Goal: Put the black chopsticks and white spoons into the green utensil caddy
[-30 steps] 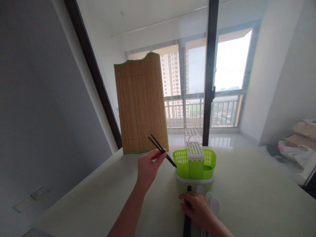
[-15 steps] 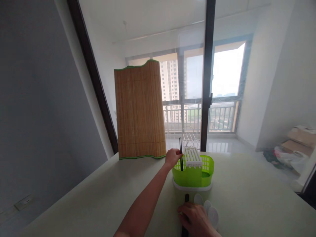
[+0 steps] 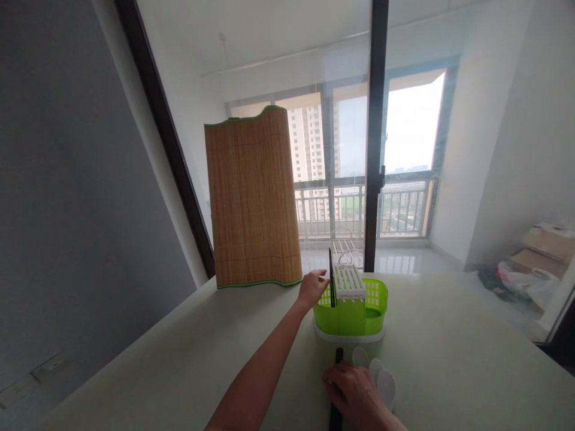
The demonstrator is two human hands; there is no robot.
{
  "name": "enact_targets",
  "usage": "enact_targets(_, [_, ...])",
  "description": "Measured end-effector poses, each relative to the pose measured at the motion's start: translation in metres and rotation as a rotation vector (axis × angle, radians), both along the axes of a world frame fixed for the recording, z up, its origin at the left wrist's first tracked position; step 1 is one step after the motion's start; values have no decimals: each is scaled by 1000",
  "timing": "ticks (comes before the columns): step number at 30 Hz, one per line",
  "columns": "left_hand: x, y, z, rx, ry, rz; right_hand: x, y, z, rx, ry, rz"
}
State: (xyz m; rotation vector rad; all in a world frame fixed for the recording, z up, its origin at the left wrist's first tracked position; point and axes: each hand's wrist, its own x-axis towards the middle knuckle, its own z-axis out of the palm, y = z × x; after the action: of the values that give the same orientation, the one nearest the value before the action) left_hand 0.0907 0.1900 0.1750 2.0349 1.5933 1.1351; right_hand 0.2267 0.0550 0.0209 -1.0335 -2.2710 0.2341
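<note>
A green plastic cutlery basket (image 3: 366,299) with a white slotted insert (image 3: 350,281) stands on the pale table (image 3: 449,359). Two black chopsticks (image 3: 331,275) stand upright in its left compartment. My left hand (image 3: 313,287) is at the basket's left rim, its fingers loose and just beside those chopsticks. Near the front edge, my right hand (image 3: 354,395) lies curled over a bundle of black chopsticks (image 3: 338,356) that rests flat on the table. Three white spoons (image 3: 377,374) lie right beside that hand.
A rolled bamboo mat (image 3: 251,197) with green trim stands upright at the table's back left. Behind the table are a glass door with a dark frame (image 3: 375,137) and a balcony. Boxes and bags (image 3: 530,263) lie on the floor at the right.
My left hand carried the two chopsticks from above the table into the basket, turned them upright and loosened its fingers from them. My right hand stayed on the bundle.
</note>
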Motion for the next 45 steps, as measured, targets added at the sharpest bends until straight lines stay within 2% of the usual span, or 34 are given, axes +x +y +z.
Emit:
enact_targets(3, [-8, -29, 0, 65, 12, 81, 2, 0, 0, 11, -39, -59])
enact_targets(5, [-16, -57, -9, 91, 35, 153, 2, 0, 1, 19, -80, -81])
enact_targets(8, [-26, -105, -36, 39, 75, 210, 1, -3, 5, 32, -135, -94])
enact_targets(11, [-30, -149, -70, -101, 115, 183, -1, -7, 9, 32, -154, -115])
enact_targets(14, [-28, -180, -95, -223, 185, 147, -1, -9, 11, 27, -149, -106])
enact_targets(16, [-24, -192, -105, -277, 237, 118, 0, -9, 11, 25, -148, -92])
enact_targets(21, [-16, -203, -113, -360, 346, 80, 2, -8, 15, 20, -157, -52])
enact_targets(27, [-13, -203, -115, -429, 413, 118, 4, -8, 17, 12, -173, -48])
enact_targets(38, [-25, -204, -106, -447, 443, 147, 5, -7, 16, 33, -175, -5])
enact_targets(45, [-20, -201, -96, -470, 594, 193, 7, -6, 17, 29, -201, 3])
